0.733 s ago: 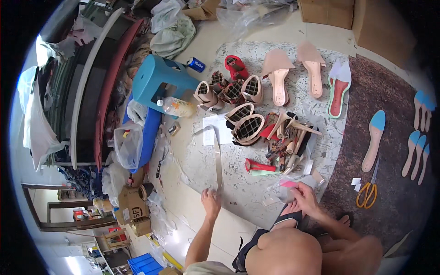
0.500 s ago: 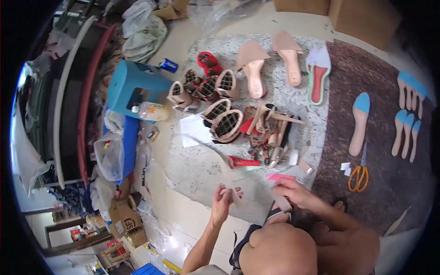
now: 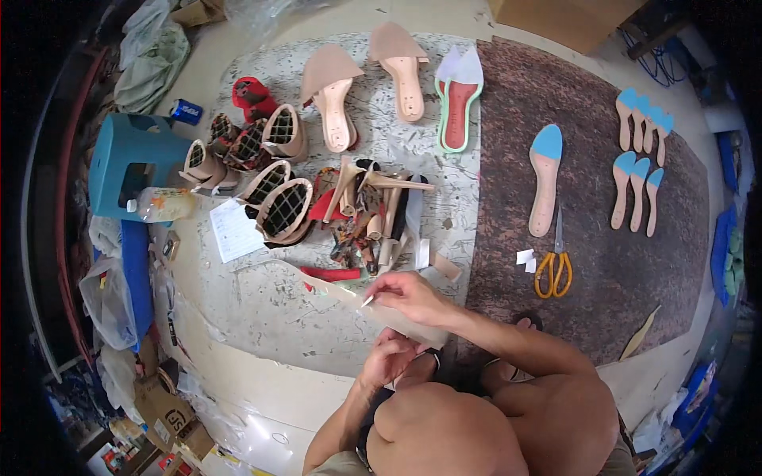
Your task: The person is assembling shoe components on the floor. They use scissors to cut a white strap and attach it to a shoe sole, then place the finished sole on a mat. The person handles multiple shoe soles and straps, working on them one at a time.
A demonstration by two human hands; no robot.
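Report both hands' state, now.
Left hand: closed, holding the beige strip.
Right hand: closed, pinching a small whitish piece, too small to identify.

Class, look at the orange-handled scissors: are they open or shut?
Shut. The orange-handled scissors have their blades together in one narrow line, with no gap showing.

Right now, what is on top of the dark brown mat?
Blue-tipped insoles, scissors, white paper scraps, a thin tan strip and part of a foot. The right forearm covers part of the mat; anything beneath it cannot be seen.
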